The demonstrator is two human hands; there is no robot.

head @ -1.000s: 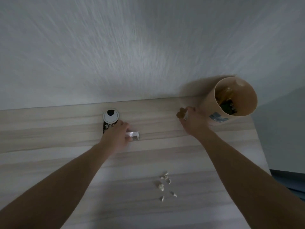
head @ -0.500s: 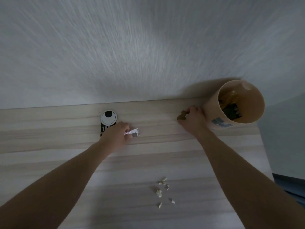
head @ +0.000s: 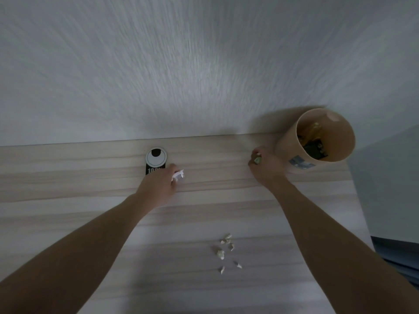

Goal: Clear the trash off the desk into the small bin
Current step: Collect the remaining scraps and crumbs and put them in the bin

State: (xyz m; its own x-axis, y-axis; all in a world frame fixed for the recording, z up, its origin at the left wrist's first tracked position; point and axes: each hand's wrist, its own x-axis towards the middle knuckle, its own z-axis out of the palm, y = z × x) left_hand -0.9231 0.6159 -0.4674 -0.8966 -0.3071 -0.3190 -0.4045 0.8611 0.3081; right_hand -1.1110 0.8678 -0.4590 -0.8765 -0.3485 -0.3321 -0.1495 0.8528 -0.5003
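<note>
Now paper scrap (head: pixel 178 175) in left hand (head: pixel 158 186)

The left hand (head: pixel 158 184) pinches white paper (head: pixel 178 175); the right hand (head: pixel 267 168) grips a scrap (head: pixel 257 160) beside the bin (head: pixel 292 141).

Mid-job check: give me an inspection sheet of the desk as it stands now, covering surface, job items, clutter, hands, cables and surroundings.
Surface: light wood-grain desk, set against the wall.
Job's things: small tan bin at the far right, upright, with trash already inside; white paper scrap at the left hand's fingertips; small pale scrap in the right hand; scattered crumbs near the front, untouched.
Clutter: black can with a white top, upright, just behind the left hand.
Hands: left hand pinching the paper scrap; right hand closed on its scrap, beside the bin.
Cables: nothing seen.
Surroundings: textured white wall; dark fabric past the desk's right edge, unclear what it is.
</note>
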